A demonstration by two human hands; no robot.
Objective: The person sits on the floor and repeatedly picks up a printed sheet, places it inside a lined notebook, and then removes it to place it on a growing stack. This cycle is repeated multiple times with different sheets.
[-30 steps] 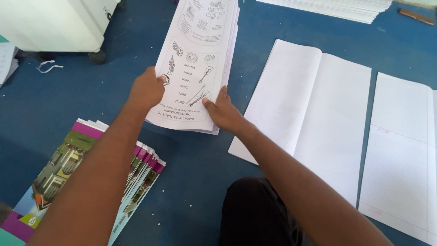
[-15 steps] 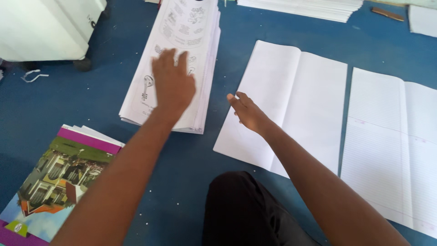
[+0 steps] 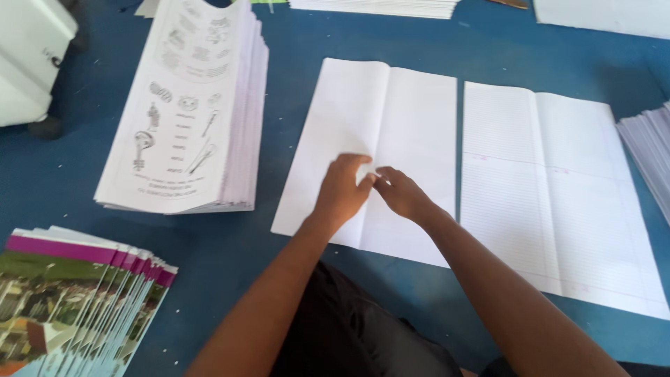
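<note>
Over at the far left, a white cabinet (image 3: pixel 28 63) is sitting at the edge of the blue surface (image 3: pixel 293 42), well apart from the blank folded sheet (image 3: pixel 373 153) that everything else can be placed against. Down in the near left corner, a fanned stack of booklets with purple-banded picture covers (image 3: pixel 84 300) is lying well to the left of that blank sheet and nearer to the person. Further back, a thick stack of printed sheets (image 3: pixel 188 105) with small line drawings on its top page is resting just left of the blank sheet, a strip of blue showing between them.

The blank folded sheet itself is lying flat in the middle, its centre crease running away from the person. The left hand (image 3: pixel 342 192) is resting on it just left of the crease, fingers curled and pinching at the paper near the fold. The right hand (image 3: pixel 403 195) is meeting it from the other side of the crease, fingertips touching the same spot; both seem to be nipping the paper there, though how much is gripped cannot be told.

Just right of the blank sheet, edges nearly touching, a ruled double sheet (image 3: pixel 558 202) is lying open. Further right, another paper pile (image 3: pixel 649 146) is poking in at the edge, and more white stacks (image 3: pixel 377 7) are lying beyond the blank sheet.
</note>
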